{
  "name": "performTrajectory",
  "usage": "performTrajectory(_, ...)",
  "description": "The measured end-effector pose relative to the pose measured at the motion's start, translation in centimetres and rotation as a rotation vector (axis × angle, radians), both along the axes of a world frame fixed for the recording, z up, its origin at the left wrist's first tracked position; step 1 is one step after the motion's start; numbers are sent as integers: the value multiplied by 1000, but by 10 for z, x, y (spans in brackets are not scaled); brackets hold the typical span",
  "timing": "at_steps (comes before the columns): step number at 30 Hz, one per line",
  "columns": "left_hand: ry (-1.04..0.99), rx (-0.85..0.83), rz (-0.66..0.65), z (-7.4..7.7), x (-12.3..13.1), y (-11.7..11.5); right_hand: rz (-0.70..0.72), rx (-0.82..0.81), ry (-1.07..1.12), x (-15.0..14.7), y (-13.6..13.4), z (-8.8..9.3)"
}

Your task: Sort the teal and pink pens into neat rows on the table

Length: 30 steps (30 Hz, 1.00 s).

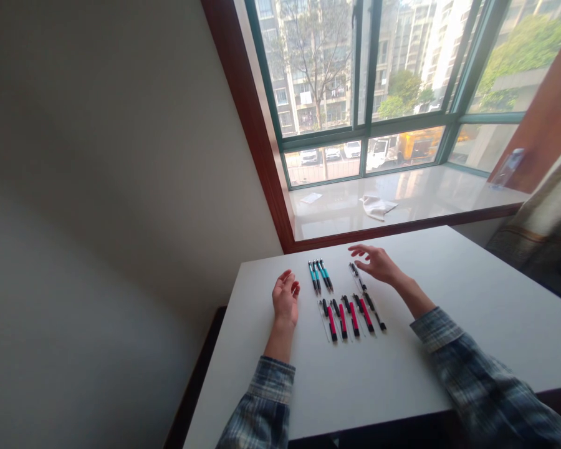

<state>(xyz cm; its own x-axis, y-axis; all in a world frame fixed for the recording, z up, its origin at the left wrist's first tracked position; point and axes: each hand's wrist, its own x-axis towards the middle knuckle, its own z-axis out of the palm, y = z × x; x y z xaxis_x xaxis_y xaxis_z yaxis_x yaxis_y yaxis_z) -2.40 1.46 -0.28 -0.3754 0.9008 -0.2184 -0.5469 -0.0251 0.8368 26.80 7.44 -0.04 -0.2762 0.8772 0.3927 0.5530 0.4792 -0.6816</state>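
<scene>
Red-black pens (343,320) aligned in row; teal pens (315,278) beyond.

Teal pens (320,275) are sitting just right of the fingertips of the left hand (285,297), and red pens (348,317) are crowding the gap nearer the wrists. The table (472,299) right of the right hand (378,263) is lying wide open.
</scene>
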Motion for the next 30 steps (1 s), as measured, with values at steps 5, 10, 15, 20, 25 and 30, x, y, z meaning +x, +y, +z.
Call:
performTrajectory(5,21,12,-18,1,1,0,59,-70,-76,24,5,-10)
performTrajectory(10,40,3,-32,-2,1,0,98,-61,-116,16,0,-17)
performTrajectory(15,50,-13,-27,0,3,-2,88,-29,-97,8,2,-24)
performTrajectory(20,58,-26,-23,3,4,-4,95,-30,-116,6,2,-29)
performTrajectory(25,79,-20,-31,1,3,-3,88,-65,-137,10,4,-28)
performTrajectory(30,148,37,-50,2,5,-4,-13,134,-65,-3,-7,-8)
